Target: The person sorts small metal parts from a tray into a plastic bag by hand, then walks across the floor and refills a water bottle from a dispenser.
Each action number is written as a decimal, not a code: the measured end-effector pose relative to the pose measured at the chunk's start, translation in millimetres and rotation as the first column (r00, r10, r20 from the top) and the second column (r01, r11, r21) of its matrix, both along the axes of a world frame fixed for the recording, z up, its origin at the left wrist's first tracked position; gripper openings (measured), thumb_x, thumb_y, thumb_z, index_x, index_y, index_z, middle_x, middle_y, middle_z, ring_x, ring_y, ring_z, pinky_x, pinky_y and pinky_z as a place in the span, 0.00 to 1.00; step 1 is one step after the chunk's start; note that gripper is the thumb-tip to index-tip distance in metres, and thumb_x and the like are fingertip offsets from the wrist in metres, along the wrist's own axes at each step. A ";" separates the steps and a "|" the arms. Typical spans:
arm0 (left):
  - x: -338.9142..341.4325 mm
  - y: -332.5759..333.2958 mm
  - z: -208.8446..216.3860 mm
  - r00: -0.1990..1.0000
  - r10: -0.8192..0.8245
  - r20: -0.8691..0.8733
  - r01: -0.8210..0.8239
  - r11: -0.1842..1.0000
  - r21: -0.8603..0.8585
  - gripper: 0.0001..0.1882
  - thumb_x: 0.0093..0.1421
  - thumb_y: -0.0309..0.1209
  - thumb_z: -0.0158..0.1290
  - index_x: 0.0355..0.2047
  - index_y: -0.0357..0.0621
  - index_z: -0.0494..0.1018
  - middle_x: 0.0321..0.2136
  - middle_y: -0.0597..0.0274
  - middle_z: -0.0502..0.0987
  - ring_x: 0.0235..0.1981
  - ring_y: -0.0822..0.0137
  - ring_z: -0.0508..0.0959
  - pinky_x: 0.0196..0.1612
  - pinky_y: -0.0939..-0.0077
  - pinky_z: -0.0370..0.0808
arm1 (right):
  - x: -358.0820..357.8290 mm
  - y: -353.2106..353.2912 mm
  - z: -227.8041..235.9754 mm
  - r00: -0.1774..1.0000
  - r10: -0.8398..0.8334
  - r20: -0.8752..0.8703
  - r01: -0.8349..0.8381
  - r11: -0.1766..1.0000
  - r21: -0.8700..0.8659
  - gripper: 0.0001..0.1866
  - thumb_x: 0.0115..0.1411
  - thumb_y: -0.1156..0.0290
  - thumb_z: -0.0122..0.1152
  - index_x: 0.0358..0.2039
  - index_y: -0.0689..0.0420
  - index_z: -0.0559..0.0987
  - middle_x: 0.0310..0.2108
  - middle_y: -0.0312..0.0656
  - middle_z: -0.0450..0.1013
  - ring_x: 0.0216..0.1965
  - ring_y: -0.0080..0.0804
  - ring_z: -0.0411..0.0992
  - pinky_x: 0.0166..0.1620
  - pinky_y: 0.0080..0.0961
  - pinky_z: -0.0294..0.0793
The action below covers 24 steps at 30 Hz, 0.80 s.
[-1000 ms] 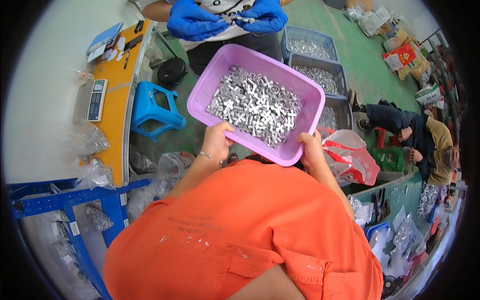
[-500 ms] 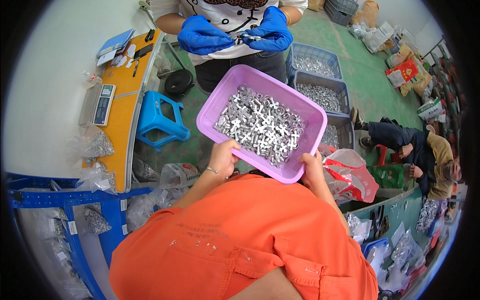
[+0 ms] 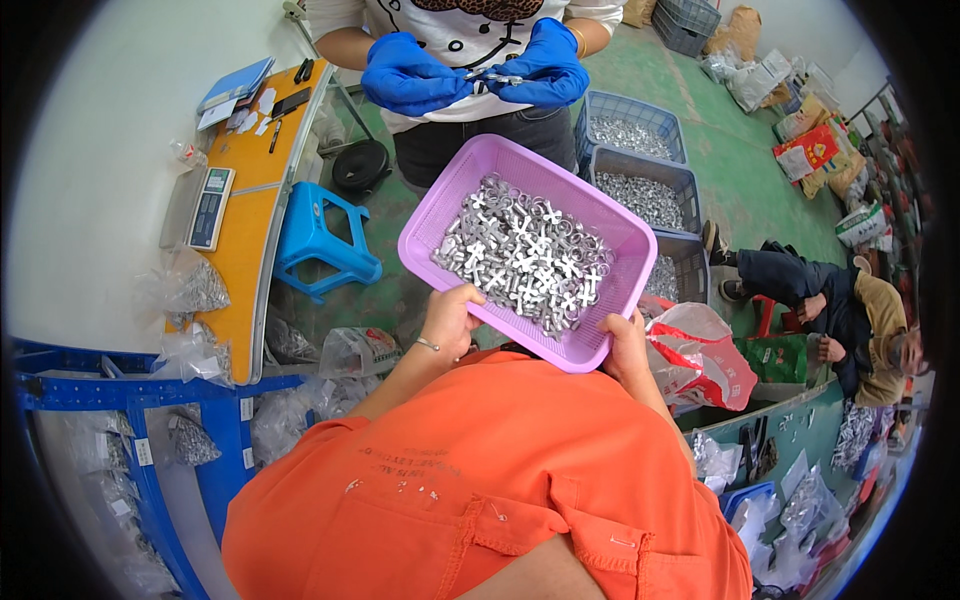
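Observation:
Between my hands I hold a purple plastic basket (image 3: 425, 232), tilted a little, with a heap of small silver metal parts (image 3: 530, 255) in it. Some of the parts are cross-shaped, others look like rings. My left hand (image 3: 450, 322) grips the near left side of the rim, and a bracelet circles that wrist. On the near right corner, my right hand (image 3: 626, 345) is closed round the rim. Across the basket stands a co-worker in blue gloves (image 3: 415, 78), holding a few small metal pieces (image 3: 490, 78) above the far rim.
Crates of metal parts (image 3: 630, 130) stand on the green floor beyond the basket at right. A blue stool (image 3: 325, 240) and a yellow table (image 3: 240, 150) with a scale (image 3: 208, 210) are at left. Another person (image 3: 800, 285) sits at right near a red-and-white bag (image 3: 700, 360).
The basket and my hands sit very slightly lower and further right in the picture, as does most of the scene. My grip stays the same.

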<state>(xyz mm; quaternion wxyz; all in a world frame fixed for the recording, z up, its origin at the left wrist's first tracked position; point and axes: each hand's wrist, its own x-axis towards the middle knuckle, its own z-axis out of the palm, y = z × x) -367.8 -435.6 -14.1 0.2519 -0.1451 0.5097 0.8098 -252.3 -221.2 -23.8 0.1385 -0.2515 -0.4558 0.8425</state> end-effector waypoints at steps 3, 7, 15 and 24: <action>-0.4 -1.6 -2.5 1.000 -0.013 -0.008 0.013 1.000 -0.009 0.12 0.43 0.19 0.46 0.31 0.34 0.67 0.29 0.57 0.70 0.31 0.59 0.74 0.36 0.60 0.73 | 0.2 -0.4 -0.6 1.000 -0.004 -0.007 0.004 1.000 0.004 0.21 0.37 0.85 0.45 0.38 0.67 0.67 0.29 0.43 0.68 0.29 0.32 0.68 0.34 0.24 0.69; -0.5 -1.6 -2.3 1.000 -0.008 0.001 0.008 1.000 -0.021 0.11 0.43 0.19 0.46 0.30 0.35 0.67 0.29 0.57 0.70 0.31 0.60 0.74 0.35 0.59 0.73 | 0.5 -1.3 0.6 1.000 0.000 -0.008 0.000 1.000 -0.007 0.21 0.37 0.85 0.45 0.38 0.67 0.67 0.29 0.42 0.68 0.29 0.32 0.68 0.33 0.24 0.69; 0.4 -0.2 5.4 1.000 -0.006 0.010 0.006 1.000 -0.012 0.10 0.43 0.19 0.46 0.29 0.35 0.67 0.28 0.58 0.69 0.30 0.61 0.73 0.34 0.60 0.74 | 1.1 -1.7 0.5 1.000 -0.003 0.004 0.003 1.000 -0.025 0.21 0.38 0.85 0.46 0.38 0.67 0.67 0.29 0.41 0.68 0.28 0.30 0.67 0.32 0.22 0.69; 1.4 2.6 13.9 0.999 0.026 0.029 -0.027 1.000 0.010 0.08 0.42 0.17 0.47 0.27 0.35 0.67 0.25 0.61 0.68 0.26 0.65 0.72 0.29 0.65 0.74 | 1.1 -2.9 6.8 1.000 -0.008 0.028 0.008 1.000 -0.012 0.21 0.38 0.85 0.44 0.38 0.68 0.67 0.29 0.43 0.68 0.28 0.32 0.68 0.33 0.24 0.69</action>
